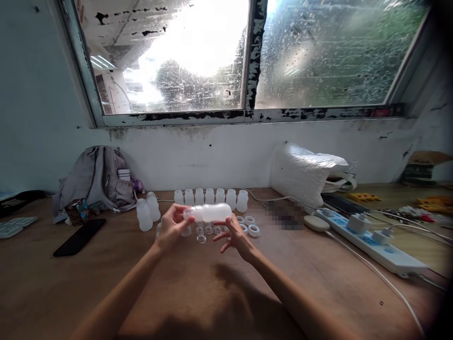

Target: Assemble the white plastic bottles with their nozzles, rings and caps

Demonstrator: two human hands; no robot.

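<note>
A frosted white baby bottle [215,212] is held sideways above the table, its clear capped end pointing left. My left hand [173,225] is closed around that clear cap. At the base end, my right hand [236,237] holds the bottle with thumb and fingertips, its other fingers spread below. Behind the held bottle stands a row of open frosted bottle bodies [210,195]. Under it lie several small clear round pieces [201,239], partly hidden, and white rings [254,230] to the right. Two capped bottles [144,215] stand at the left.
A grey backpack [101,174], a small box [77,211] and a black phone [79,237] lie left. On the right are a white plastic bag [300,172], a white round-edged pad [316,223] and a power strip [371,245] with trailing cables. A wall with a window rises behind.
</note>
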